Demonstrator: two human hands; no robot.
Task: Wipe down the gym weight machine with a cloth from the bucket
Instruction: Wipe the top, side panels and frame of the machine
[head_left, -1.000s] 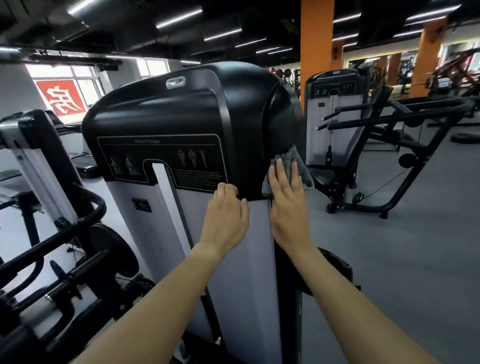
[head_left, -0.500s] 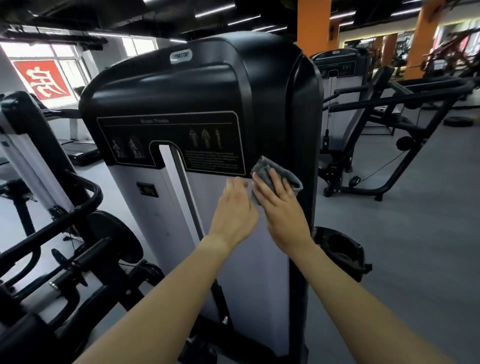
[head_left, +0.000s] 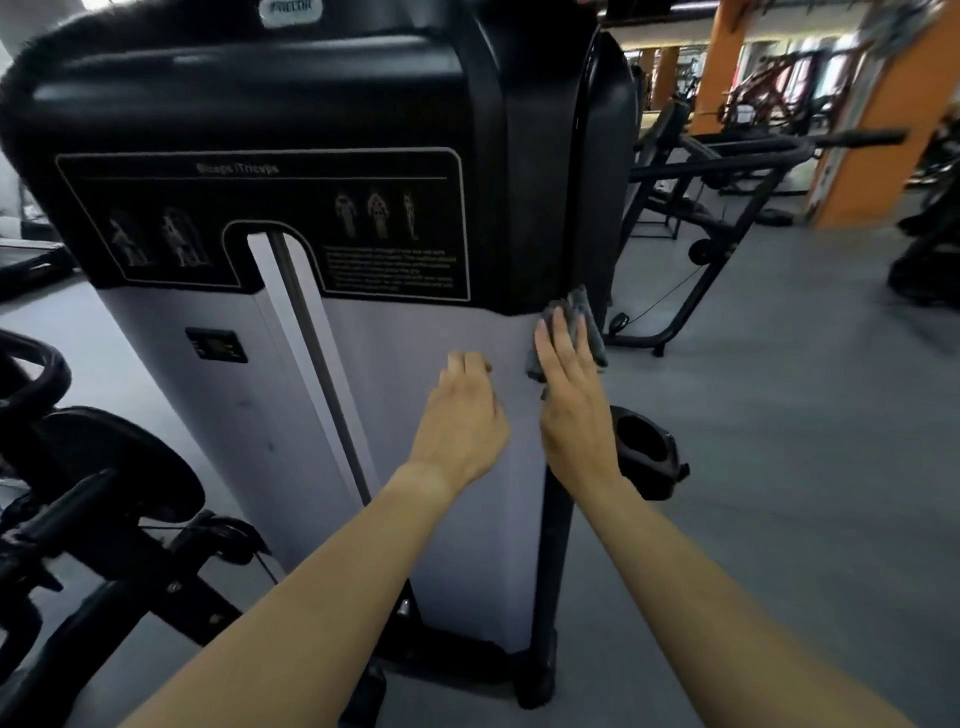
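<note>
Fingers (head_left: 551, 340) of the right hand (head_left: 571, 410) lie straight, pressing the grey cloth (head_left: 579, 306) flat against the weight machine (head_left: 260, 104).
The cloth sits at the right edge of the pale front panel, just under the black upper cover. The left hand (head_left: 460, 421) rests beside it on the same panel, fingers curled, holding nothing. A black cup-shaped holder (head_left: 644, 452) juts out lower right.

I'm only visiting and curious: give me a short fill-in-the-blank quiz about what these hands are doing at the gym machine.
The cloth that the right hand presses on the weight machine is ___ in colour.
The left hand holds ___.
The cup holder beside the machine is ___ in colour.
The pillar in the background is ___.
Missing words: grey; nothing; black; orange.
</note>
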